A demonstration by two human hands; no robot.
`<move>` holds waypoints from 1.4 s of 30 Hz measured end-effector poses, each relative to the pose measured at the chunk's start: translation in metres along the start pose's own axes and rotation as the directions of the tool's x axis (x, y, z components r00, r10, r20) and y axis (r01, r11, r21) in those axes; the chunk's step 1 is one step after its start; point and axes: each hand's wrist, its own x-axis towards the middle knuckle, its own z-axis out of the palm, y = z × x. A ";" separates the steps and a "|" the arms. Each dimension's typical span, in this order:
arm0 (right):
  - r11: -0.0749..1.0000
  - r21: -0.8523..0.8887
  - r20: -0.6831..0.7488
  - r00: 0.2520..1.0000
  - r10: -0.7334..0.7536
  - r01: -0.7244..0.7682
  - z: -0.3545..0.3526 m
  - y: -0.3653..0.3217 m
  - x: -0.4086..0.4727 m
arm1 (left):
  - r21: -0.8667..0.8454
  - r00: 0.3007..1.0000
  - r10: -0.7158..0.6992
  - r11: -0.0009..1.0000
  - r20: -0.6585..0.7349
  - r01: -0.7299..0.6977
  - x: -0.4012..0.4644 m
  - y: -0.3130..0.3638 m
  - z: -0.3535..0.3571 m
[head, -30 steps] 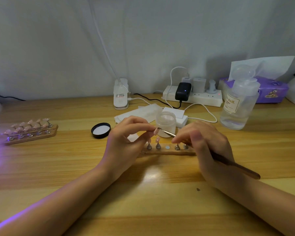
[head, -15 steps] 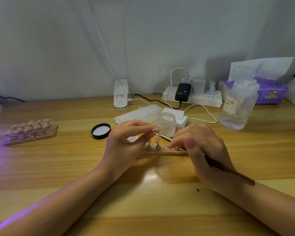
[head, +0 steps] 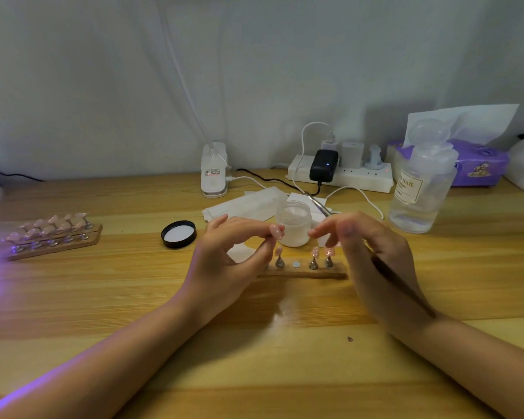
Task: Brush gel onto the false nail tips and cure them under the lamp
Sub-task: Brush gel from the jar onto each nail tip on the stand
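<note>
Meanwhile the left hand is pinching a false nail tip above the wooden stand; the blurred right hand is apparently gripping the brush over the open gel jar, risking toppling it.

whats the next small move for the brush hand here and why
Probably dip the brush into the open gel jar: the right hand holds its tip just beyond the rim, away from the nail tip pinched by the left hand.
</note>
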 end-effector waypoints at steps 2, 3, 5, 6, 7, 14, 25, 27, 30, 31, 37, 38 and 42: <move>0.993 -0.093 0.037 0.997 -0.065 0.069 0.003 -0.002 0.002 | 0.010 1.000 0.009 1.000 0.030 -0.010 -0.001 0.000 0.000; 0.984 -0.131 0.063 0.991 -0.117 0.124 0.005 -0.002 0.002 | 0.022 0.999 0.020 1.000 0.048 -0.021 -0.001 0.000 0.000; 0.955 -0.173 0.117 0.968 -0.223 0.241 0.008 0.000 0.001 | 0.049 0.995 0.054 0.997 0.085 -0.058 -0.002 -0.001 0.000; 0.941 -0.179 0.137 0.955 -0.264 0.286 0.009 0.002 0.001 | 0.066 0.992 0.075 0.994 0.104 -0.082 -0.002 -0.001 0.001; 0.931 -0.181 0.150 0.944 -0.294 0.319 0.009 0.003 0.000 | 0.085 0.987 0.099 0.990 0.125 -0.110 -0.002 -0.001 0.001; 0.910 -0.193 0.128 0.929 -0.347 0.366 0.008 0.008 0.000 | 0.101 0.975 0.145 0.981 0.170 -0.164 -0.002 -0.001 0.002; 0.905 -0.188 0.094 0.924 -0.370 0.381 0.007 0.008 0.001 | 0.101 0.975 0.157 0.980 0.158 -0.174 -0.002 -0.002 0.002; 0.909 -0.182 0.097 0.927 -0.362 0.374 0.007 0.007 0.001 | 0.111 0.972 0.179 0.974 0.152 -0.197 -0.002 -0.002 0.002; 0.923 -0.170 0.103 0.938 -0.332 0.345 0.007 0.004 0.001 | 0.133 0.972 0.180 0.971 0.153 -0.201 -0.002 -0.001 0.004; 0.931 -0.166 0.095 0.945 -0.312 0.324 0.007 0.003 0.002 | 0.140 0.974 0.163 0.973 0.154 -0.185 -0.002 -0.002 0.004; 0.989 -0.140 0.039 0.999 -0.032 0.037 0.001 0.002 0.007 | 0.178 0.984 -0.029 0.984 0.177 -0.003 -0.001 -0.005 0.002; 0.987 -0.157 0.051 0.999 -0.013 0.021 0.001 0.003 0.008 | 0.186 0.978 -0.064 0.982 0.199 0.027 -0.001 -0.006 0.002; 0.970 -0.240 0.132 0.991 0.000 0.031 0.003 0.006 0.007 | 0.188 0.942 -0.191 0.972 0.276 0.142 -0.002 -0.007 0.002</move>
